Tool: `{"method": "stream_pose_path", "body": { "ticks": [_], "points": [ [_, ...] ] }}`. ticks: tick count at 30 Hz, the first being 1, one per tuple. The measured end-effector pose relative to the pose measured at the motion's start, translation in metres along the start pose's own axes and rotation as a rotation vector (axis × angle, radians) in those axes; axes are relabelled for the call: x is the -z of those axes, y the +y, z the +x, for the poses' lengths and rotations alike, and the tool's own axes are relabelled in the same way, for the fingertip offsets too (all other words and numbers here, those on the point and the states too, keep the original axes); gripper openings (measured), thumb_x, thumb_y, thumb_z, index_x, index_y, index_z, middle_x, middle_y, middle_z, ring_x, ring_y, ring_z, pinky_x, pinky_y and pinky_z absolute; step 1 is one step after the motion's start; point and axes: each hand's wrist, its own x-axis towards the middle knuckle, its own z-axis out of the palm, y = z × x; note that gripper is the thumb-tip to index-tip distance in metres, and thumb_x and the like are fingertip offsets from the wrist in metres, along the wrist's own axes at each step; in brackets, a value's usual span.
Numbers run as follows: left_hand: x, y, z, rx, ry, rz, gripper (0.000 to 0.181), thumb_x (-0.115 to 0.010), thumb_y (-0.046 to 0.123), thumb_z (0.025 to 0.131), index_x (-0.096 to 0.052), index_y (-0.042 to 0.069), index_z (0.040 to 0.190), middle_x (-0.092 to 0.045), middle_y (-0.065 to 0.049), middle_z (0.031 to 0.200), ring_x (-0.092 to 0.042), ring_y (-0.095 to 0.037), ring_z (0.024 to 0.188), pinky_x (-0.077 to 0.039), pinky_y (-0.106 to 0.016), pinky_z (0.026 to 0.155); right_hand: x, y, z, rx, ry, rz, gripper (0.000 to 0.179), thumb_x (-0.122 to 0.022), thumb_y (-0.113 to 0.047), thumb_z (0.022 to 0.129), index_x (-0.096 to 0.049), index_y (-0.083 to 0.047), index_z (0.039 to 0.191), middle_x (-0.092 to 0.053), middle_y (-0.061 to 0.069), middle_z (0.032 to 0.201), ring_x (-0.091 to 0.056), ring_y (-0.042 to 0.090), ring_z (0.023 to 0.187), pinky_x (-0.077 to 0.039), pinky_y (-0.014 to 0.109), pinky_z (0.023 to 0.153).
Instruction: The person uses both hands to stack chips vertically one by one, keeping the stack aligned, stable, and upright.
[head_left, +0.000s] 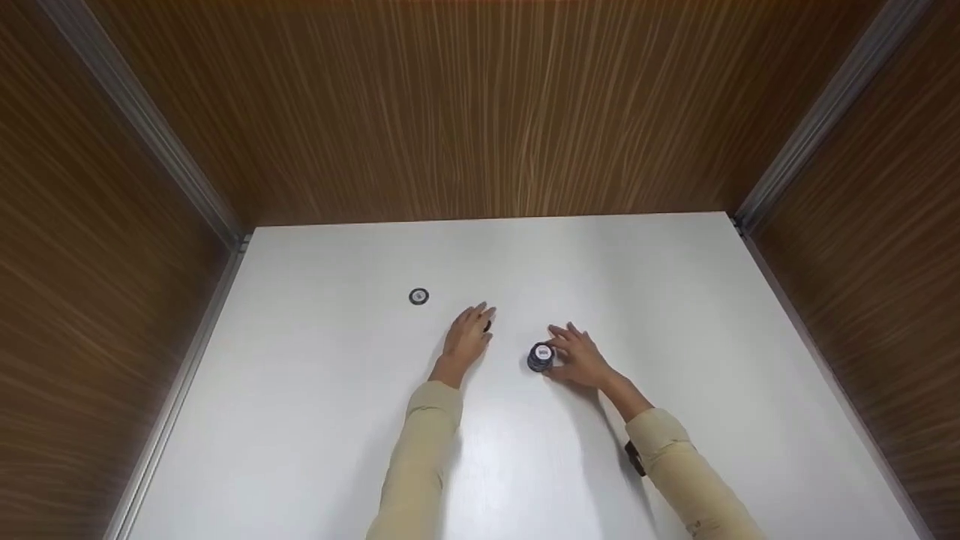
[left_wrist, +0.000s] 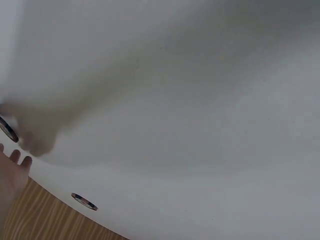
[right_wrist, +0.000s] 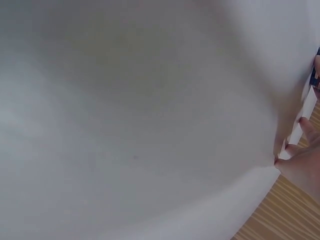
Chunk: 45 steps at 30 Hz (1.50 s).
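Observation:
A short stack of dark poker chips (head_left: 541, 356) with a white label on its top stands on the white table (head_left: 337, 420). The thumb and index finger of my right hand (head_left: 581, 360) grip the stack's side, the other fingers spread away from it; only an edge of the stack shows in the right wrist view. My left hand (head_left: 469, 336) reaches over a dark poker chip (head_left: 487, 326), fingers extended and partly covering it. In the left wrist view that chip lies flat beside the fingers. A third chip (head_left: 418, 296) lies flat farther left.
Brown wood-grain panels (head_left: 487, 112) rise behind the table and on both sides, with grey metal strips (head_left: 142, 112) at the corners. A dark object (head_left: 634, 457) shows beside the right sleeve, near the wrist.

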Motion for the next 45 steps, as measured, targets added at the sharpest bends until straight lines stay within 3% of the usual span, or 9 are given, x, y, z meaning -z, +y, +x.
{"method": "stream_pose_path", "body": {
  "ticks": [3,15,21,27,30,34,37,40,45],
  "points": [
    [-0.001,0.005,0.002,0.006,-0.034,-0.022,0.043,-0.058,0.013,0.091,-0.048,0.01,0.133,-0.044,-0.009,0.136,-0.038,-0.03,0.125,-0.031,-0.04,0.103,0.001,-0.001,-0.001,-0.009,0.008,-0.002,0.047,-0.077,-0.023,0.073,-0.063,-0.003,0.113,-0.039,0.023,0.136,-0.019,0.05,0.128,-0.007,0.066,0.1],
    [-0.001,0.02,0.004,-0.017,0.041,0.023,0.012,-0.059,0.006,0.089,-0.065,0.006,0.099,-0.058,-0.007,0.104,-0.052,-0.022,0.098,-0.048,-0.028,0.08,-0.006,-0.003,-0.003,0.011,0.044,-0.022,0.045,-0.078,-0.021,0.071,-0.063,-0.003,0.11,-0.041,0.025,0.133,-0.022,0.053,0.125,-0.009,0.068,0.098],
    [0.003,0.024,0.001,-0.045,0.068,0.124,0.01,-0.056,0.003,0.087,-0.065,0.003,0.093,-0.057,-0.011,0.094,-0.053,-0.025,0.089,-0.05,-0.028,0.069,-0.01,-0.013,0.001,0.018,0.06,-0.044,0.046,-0.079,-0.021,0.07,-0.064,-0.003,0.109,-0.043,0.025,0.131,-0.025,0.054,0.123,-0.012,0.07,0.096],
    [-0.001,0.017,0.007,0.014,0.019,0.115,0.012,-0.064,0.007,0.084,-0.071,0.01,0.094,-0.056,-0.011,0.096,-0.051,-0.027,0.091,-0.051,-0.03,0.069,-0.016,-0.021,0.005,0.013,0.052,-0.04,0.044,-0.078,-0.021,0.072,-0.063,-0.004,0.11,-0.043,0.024,0.132,-0.024,0.053,0.125,-0.012,0.069,0.097],
    [-0.043,-0.011,0.024,-0.023,0.083,0.098,0.008,-0.067,0.01,0.081,-0.072,0.012,0.087,-0.054,-0.011,0.09,-0.048,-0.028,0.088,-0.049,-0.028,0.069,-0.019,-0.024,0.007,0.008,0.051,-0.045,0.044,-0.078,-0.021,0.072,-0.063,-0.004,0.11,-0.043,0.024,0.132,-0.024,0.051,0.125,-0.012,0.068,0.098],
    [-0.096,-0.043,0.047,0.015,0.033,0.08,0.01,-0.074,0.014,0.076,-0.071,0.012,0.085,-0.054,-0.011,0.09,-0.049,-0.03,0.09,-0.048,-0.029,0.073,-0.024,-0.028,0.01,0.015,0.054,-0.053,0.046,-0.078,-0.022,0.071,-0.063,-0.003,0.11,-0.043,0.024,0.132,-0.026,0.05,0.125,-0.013,0.067,0.099],
    [-0.117,-0.057,0.054,0.038,0.003,0.101,0.017,-0.079,0.013,0.069,-0.071,0.014,0.083,-0.054,-0.01,0.089,-0.049,-0.03,0.09,-0.049,-0.031,0.073,-0.027,-0.03,0.012,0.025,0.053,-0.056,0.046,-0.078,-0.023,0.071,-0.063,-0.003,0.11,-0.044,0.023,0.132,-0.027,0.05,0.125,-0.013,0.067,0.099],
    [-0.144,-0.075,0.06,-0.02,0.084,0.141,0.019,-0.082,0.012,0.062,-0.068,0.017,0.073,-0.05,-0.006,0.079,-0.047,-0.026,0.08,-0.047,-0.03,0.065,-0.029,-0.031,0.012,0.029,0.056,-0.059,0.045,-0.078,-0.024,0.072,-0.063,-0.004,0.11,-0.044,0.022,0.132,-0.027,0.05,0.125,-0.012,0.067,0.099],
    [-0.142,-0.073,0.059,-0.016,0.061,0.141,0.017,-0.081,0.01,0.064,-0.068,0.014,0.073,-0.053,-0.007,0.078,-0.05,-0.026,0.077,-0.047,-0.033,0.064,-0.031,-0.03,0.013,0.043,0.077,-0.058,0.046,-0.078,-0.024,0.071,-0.063,-0.004,0.109,-0.045,0.022,0.131,-0.027,0.051,0.124,-0.013,0.068,0.097]
  ]
}}
